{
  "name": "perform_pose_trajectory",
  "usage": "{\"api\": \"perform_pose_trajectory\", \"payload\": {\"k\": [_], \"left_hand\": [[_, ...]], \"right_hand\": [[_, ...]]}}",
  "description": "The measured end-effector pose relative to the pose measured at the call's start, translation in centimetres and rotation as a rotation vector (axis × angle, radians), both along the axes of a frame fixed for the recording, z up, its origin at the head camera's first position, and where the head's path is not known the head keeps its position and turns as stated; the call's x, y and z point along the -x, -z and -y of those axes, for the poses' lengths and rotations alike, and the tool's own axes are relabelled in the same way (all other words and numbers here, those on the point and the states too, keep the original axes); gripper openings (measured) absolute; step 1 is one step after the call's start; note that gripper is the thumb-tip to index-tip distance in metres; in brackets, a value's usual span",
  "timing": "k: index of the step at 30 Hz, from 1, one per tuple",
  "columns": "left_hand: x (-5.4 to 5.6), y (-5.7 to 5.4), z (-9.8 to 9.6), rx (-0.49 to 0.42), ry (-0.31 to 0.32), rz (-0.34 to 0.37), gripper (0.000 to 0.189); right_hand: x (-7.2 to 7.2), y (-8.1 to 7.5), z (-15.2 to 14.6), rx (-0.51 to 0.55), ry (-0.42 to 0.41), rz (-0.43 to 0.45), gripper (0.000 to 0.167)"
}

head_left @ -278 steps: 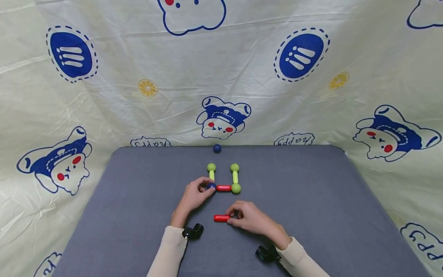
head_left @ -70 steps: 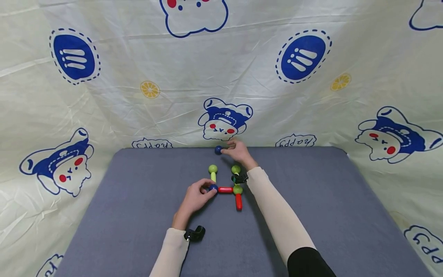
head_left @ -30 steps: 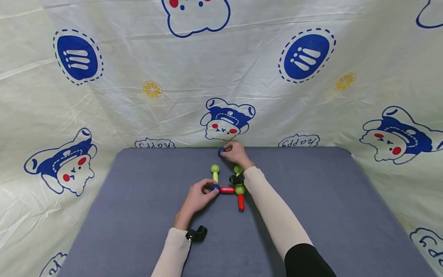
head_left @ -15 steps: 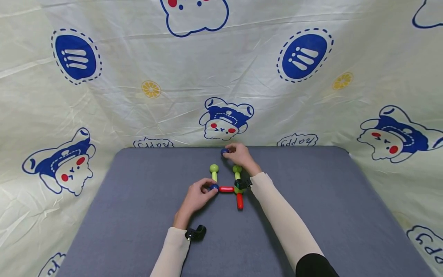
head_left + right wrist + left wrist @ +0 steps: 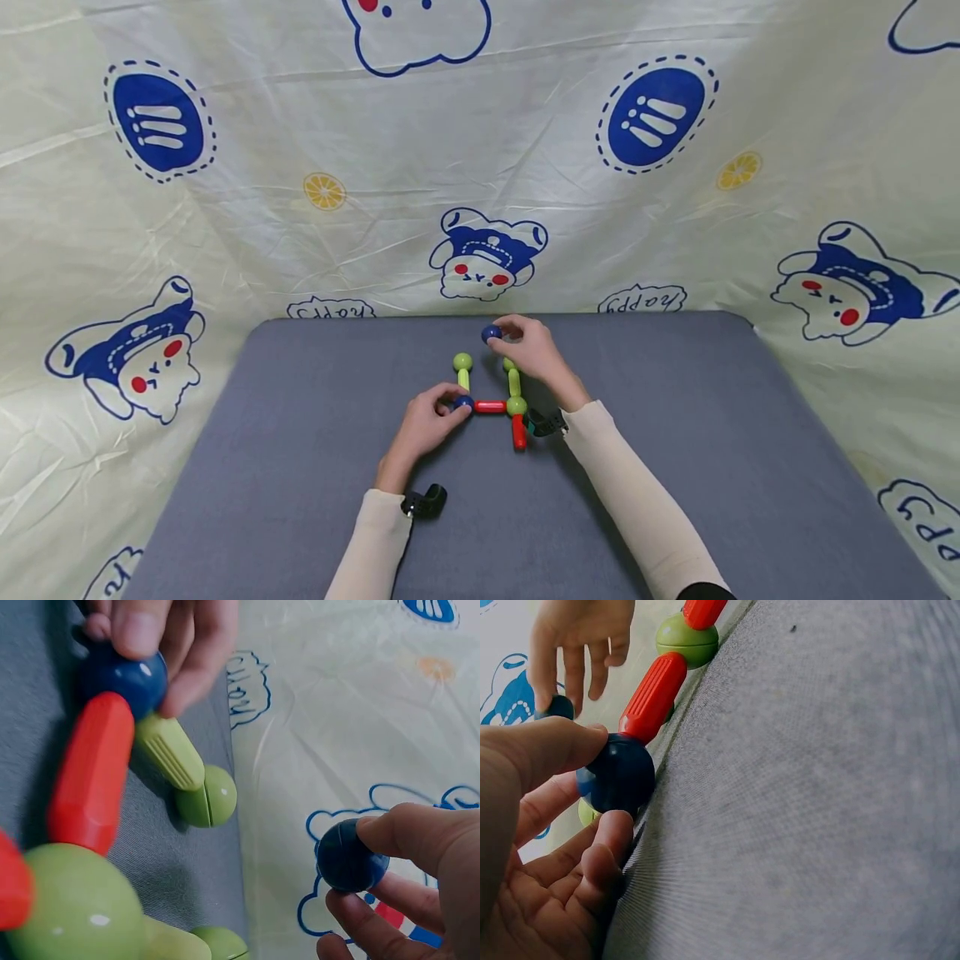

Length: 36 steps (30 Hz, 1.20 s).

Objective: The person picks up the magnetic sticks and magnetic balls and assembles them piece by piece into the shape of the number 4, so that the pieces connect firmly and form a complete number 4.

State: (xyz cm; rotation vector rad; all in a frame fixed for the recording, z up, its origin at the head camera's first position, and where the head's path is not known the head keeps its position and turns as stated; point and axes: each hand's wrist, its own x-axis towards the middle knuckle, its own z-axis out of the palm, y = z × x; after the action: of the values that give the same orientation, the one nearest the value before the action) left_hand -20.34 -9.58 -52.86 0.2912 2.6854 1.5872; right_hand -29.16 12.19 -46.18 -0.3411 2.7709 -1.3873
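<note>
My left hand [image 5: 423,427] pinches a blue ball [image 5: 619,776] at the left corner of a magnetic ball-and-rod frame on the table. From it a red rod [image 5: 491,407] runs right to a green ball [image 5: 517,406]. A second red rod [image 5: 519,433] points from that green ball towards me. Two light-green rods, left [image 5: 463,381] and right [image 5: 514,383], run away from me and end in green balls, left [image 5: 462,362] and right [image 5: 508,364]. My right hand [image 5: 538,352] pinches a separate blue ball [image 5: 349,859] between thumb and fingers, beyond the frame and apart from it.
A grey cloth-covered table [image 5: 300,467] lies under the frame. Behind its far edge hangs a pale curtain [image 5: 390,150] with printed cartoon figures. Each wrist carries a black camera, the left wrist camera [image 5: 426,501] and the right wrist camera [image 5: 546,423].
The red rod that my right hand held earlier is now on the green corner ball. That hand has taken the blue ball from the table's back edge and drawn it towards me, slightly right.
</note>
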Motion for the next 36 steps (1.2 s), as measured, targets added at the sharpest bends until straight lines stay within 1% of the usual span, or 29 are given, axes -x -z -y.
{"api": "perform_pose_trajectory", "payload": {"k": [5,13,18,23,30,36], "left_hand": [[0.0,0.0,0.0,-0.004,0.001,0.0,0.023],[0.0,0.0,-0.1,-0.01,0.011,-0.002,0.023],[0.0,0.1,0.0,-0.002,0.005,-0.001,0.024],[0.0,0.1,0.0,0.01,0.001,0.002,0.023],[0.0,0.1,0.0,0.013,0.002,0.002,0.022],[0.0,0.1,0.1,0.017,0.002,0.0,0.023]], "right_hand": [[-1.9,-0.5,-0.5,0.008,-0.015,-0.009,0.037],[-4.8,-0.9,-1.6,-0.019,-0.038,-0.019,0.036],[-6.0,-0.6,-2.5,-0.028,-0.039,-0.035,0.034],[-7.2,-0.2,-3.2,-0.038,-0.053,-0.055,0.038],[-9.0,0.5,-3.7,-0.052,-0.089,-0.045,0.036],[-10.4,1.1,-4.0,-0.037,-0.1,-0.047,0.035]]}}
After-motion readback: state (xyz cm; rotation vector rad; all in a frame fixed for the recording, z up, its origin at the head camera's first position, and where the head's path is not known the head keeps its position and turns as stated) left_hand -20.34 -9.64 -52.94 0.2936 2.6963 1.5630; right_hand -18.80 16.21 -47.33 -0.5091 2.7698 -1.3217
